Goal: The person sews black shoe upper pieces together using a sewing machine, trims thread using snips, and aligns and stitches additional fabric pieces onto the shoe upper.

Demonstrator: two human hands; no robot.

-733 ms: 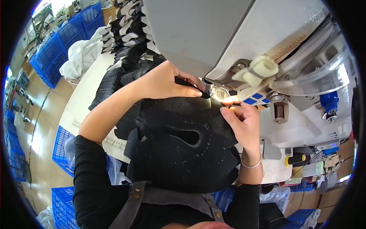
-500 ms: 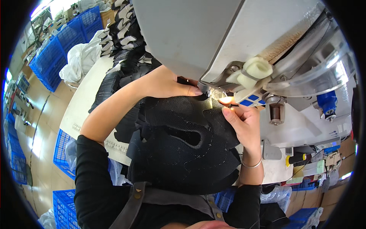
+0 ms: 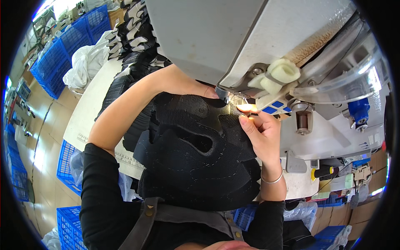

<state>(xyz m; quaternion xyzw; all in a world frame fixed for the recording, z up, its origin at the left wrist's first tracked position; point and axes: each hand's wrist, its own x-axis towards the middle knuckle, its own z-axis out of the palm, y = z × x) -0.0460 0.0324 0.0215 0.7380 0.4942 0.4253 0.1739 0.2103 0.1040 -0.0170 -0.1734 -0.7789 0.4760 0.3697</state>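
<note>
The black mesh-fabric piece (image 3: 191, 171) lies nearside of the sewing machine (image 3: 200, 37), its far-right edge pinched by the right hand (image 3: 266, 129), the left hand's (image 3: 187, 85) grip unclear, so steady, flat guiding seems best.

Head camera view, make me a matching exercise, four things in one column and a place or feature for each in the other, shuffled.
Things
1. black mesh piece
2. bracelet
3. white bag
4. foam roll

Places or features
A. beside the blue baskets
B. pale, on the sewing machine
C. has a long rounded opening
D. round the wrist of the right hand

Pairs: 1-C, 2-D, 3-A, 4-B
</note>
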